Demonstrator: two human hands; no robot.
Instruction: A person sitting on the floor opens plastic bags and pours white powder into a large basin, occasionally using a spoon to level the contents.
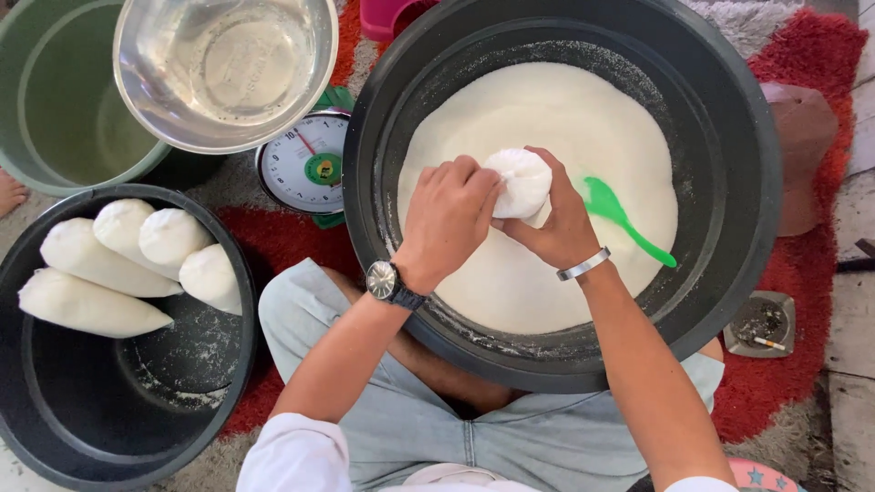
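From the head view, the left hand [447, 214] and right hand [554, 228] are both pinching the neck of a white bag [519, 180], fingers clamped tight, holding it over the flour in the black tub [743, 200] so spills are falling back in. The green scoop [624, 219] is resting on the flour, close by; filled bags [118, 260] are lying in the second tub [55, 437].

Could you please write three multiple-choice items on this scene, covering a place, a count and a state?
1. Where does the green scoop lie?
A. on the white powder in the big black tub
B. in the steel bowl
C. on the scale

2. How many filled white bags lie in the smaller black tub?
A. two
B. five
C. eight

3. What are both hands doing?
A. resting on the knees
B. gripping a small white bag
C. lifting the scale

Answers: 1 A, the scoop rests on the powder; 2 B, five bags show; 3 B, the left hand and right hand close round the bag.
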